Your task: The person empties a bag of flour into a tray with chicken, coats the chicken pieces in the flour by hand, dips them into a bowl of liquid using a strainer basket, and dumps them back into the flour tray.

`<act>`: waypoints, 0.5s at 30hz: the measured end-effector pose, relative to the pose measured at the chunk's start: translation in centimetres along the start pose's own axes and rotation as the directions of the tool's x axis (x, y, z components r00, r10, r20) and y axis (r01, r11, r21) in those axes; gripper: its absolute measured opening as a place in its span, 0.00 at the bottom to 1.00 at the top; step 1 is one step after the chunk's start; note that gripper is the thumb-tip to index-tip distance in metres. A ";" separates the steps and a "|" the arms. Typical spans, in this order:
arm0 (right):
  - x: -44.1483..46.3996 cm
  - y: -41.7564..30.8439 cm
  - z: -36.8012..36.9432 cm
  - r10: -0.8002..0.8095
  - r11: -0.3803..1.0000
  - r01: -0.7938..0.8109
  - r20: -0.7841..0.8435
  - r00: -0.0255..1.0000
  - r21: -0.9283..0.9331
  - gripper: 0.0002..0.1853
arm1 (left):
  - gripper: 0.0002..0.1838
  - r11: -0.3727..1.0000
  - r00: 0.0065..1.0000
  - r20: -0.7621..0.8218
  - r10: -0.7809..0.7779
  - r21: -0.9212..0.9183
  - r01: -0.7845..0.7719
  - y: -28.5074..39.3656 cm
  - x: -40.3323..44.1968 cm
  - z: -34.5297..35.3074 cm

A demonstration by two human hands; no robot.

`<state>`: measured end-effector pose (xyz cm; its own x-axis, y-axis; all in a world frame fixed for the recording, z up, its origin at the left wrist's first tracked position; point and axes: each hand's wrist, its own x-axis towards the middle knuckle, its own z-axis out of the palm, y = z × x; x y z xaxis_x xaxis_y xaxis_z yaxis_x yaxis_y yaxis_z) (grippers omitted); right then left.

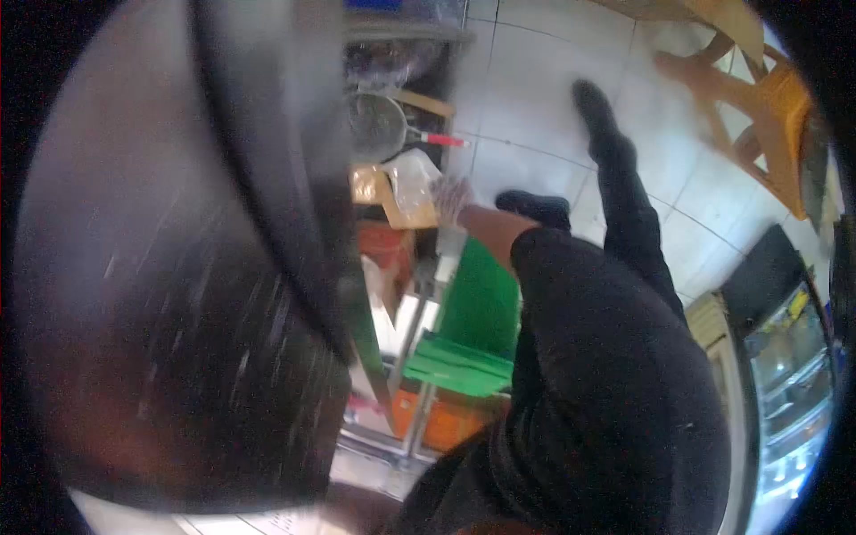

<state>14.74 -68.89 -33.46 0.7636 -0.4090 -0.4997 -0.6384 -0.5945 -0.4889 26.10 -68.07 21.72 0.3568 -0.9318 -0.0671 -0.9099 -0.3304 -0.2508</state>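
Note:
My right hand (452,198), at the end of a black sleeve, reaches to a clear plastic bag (412,183) on a low shelf. Its fingers are blurred beside the bag, and a firm hold cannot be made out. What seems to be my left hand (357,506) shows only as a smear at the bottom edge, near the dark counter; its fingers are hidden. Just above the bag lies a round strainer or pan (376,125) with a red handle.
A large dark, blurred surface (178,267) fills the left side. Below my right hand hangs a green cloth or bag (481,312), over an orange crate (455,421). My legs and shoes stand on white floor tiles (526,89). An orange stool (776,116) and a glass-fronted cabinet (789,383) are at right.

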 end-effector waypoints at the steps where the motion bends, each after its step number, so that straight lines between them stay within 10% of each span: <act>1: 2.5 -0.2 2.7 0.033 0.999 -0.034 0.075 0.997 0.011 0.26 | 0.25 1.000 1.000 0.003 0.016 0.018 -0.016 -0.4 0.0 0.8; 5: 8.4 0.0 10.4 0.027 0.996 -0.037 0.123 0.992 0.079 0.18 | 0.23 0.999 0.999 0.037 0.028 0.044 -0.029 -0.7 -0.6 5.1; 11: 7.4 1.9 -1.5 -0.104 0.897 0.152 -0.136 0.985 0.414 0.11 | 0.22 0.996 0.996 0.086 0.026 0.080 -0.033 -1.8 -1.4 6.1; 15: 9.4 0.0 0.6 0.077 0.866 -0.061 -0.012 0.997 0.496 0.14 | 0.21 0.997 0.997 0.076 0.021 0.077 -0.027 -2.4 -1.7 6.1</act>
<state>21.83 -72.34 -38.58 0.7129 -0.4619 -0.5277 -0.6479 -0.1461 -0.7475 28.99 -64.77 16.58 0.3531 -0.9242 -0.1458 -0.9000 -0.2930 -0.3228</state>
